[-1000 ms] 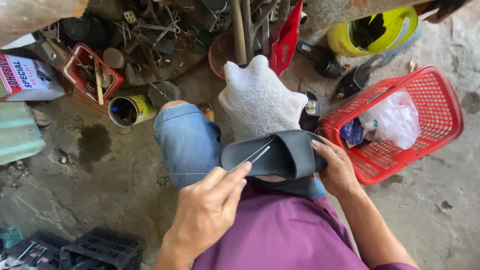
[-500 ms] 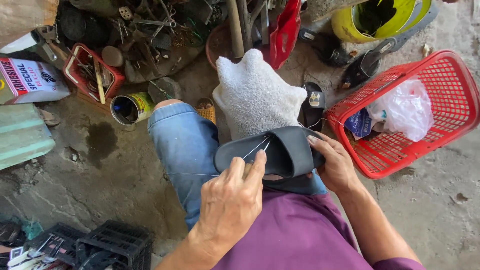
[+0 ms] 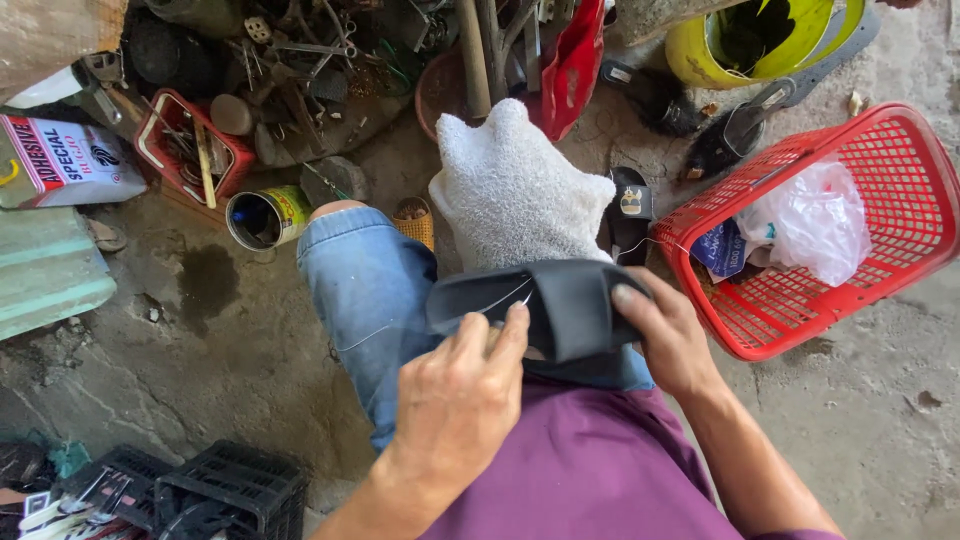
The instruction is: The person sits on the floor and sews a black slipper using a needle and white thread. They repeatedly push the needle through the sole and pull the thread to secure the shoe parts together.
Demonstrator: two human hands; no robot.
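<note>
On the lap: black slipper lay across denim knee | left hand pinched thread, fingers together | right hand clamped slipper | red basket nearby.

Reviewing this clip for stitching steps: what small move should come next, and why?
Probably draw the thread taut: the left hand pinches it at the black slipper, the line looks slack, and the right hand steadies the strap side.

Sandal: on the person's knees, between both hands
Towel: just behind the sandal
Basket: right, on the floor
Tin can: left, on the floor
</note>
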